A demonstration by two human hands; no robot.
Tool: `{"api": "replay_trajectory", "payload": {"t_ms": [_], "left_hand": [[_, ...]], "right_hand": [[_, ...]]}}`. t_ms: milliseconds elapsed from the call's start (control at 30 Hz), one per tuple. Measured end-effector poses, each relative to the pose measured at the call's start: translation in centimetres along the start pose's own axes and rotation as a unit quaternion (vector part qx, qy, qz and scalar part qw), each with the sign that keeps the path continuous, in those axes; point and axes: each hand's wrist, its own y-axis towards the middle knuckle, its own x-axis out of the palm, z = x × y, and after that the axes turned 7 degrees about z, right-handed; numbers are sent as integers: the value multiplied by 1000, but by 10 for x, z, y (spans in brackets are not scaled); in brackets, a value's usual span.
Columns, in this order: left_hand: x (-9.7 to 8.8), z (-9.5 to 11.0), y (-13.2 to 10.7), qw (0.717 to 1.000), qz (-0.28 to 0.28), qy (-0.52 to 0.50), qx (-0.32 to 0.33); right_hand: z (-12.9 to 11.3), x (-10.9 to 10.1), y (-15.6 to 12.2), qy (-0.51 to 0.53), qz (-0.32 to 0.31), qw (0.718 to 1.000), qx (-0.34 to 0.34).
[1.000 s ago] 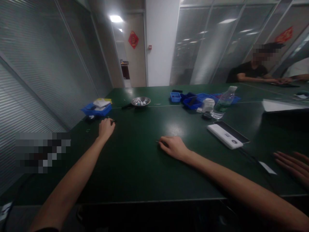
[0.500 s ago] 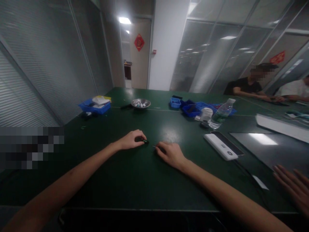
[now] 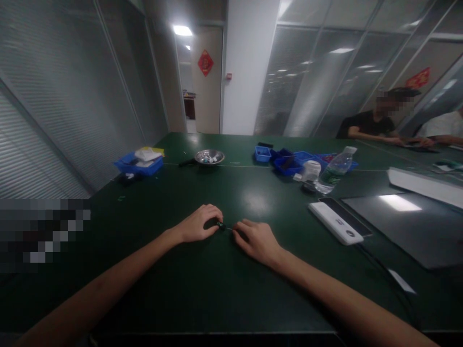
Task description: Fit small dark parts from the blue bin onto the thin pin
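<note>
Both my hands rest on the dark green table (image 3: 202, 289), close together near its middle. My left hand (image 3: 198, 223) is curled, its fingertips pinching a small dark part (image 3: 219, 224) that sticks out toward the right. My right hand (image 3: 256, 239) is also closed in a pinch, holding a thin pin-like piece (image 3: 230, 229) whose tip points at the dark part. The two pieces almost touch between my hands.
A blue tray (image 3: 138, 164) with white bags sits at the far left, a metal bowl (image 3: 209, 156) behind the hands, several blue bins (image 3: 287, 162), a white jar (image 3: 311, 172) and a water bottle (image 3: 334, 169) further right. A white power bank (image 3: 336, 222) lies at right. Two people sit at the far right.
My left hand came back from the far left near the blue tray with the small dark part and now meets my right hand. A co-worker's hand at lower right has left view.
</note>
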Motion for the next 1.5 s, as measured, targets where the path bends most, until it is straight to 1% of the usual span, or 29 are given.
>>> {"api": "replay_trajectory", "payload": {"t_ms": [133,300,533,667,800,1000,1167,1300,1500], "left_hand": [[1,2,1,1000,-10,5,-6],[-1,5,3,1000,-21,14,-16],[-4,7,6,1000,-20,-3,-22],[-6,9,8,1000,-16,-7,-13],[-5,7,10,1000,-14,-10,-18],[-5,5,10,1000,-22,-9,-14],[-4,8,7,1000,-26,-5,-12],[-2,11,5,999,-32,4,4],[1,6,2,1000,-29,6,9]], "right_hand": [[2,0,0,-2,7,1000,-2],[4,-1,1,2,-1,1000,-5],[6,6,3,7,3,1000,-4],[6,6,5,17,4,1000,-5],[7,5,7,24,-1,1000,-4],[9,10,7,27,4,1000,-3],[7,10,5,10,6,1000,-19],[6,9,5,-4,0,999,-37],[8,7,6,12,-7,999,-50]]}}
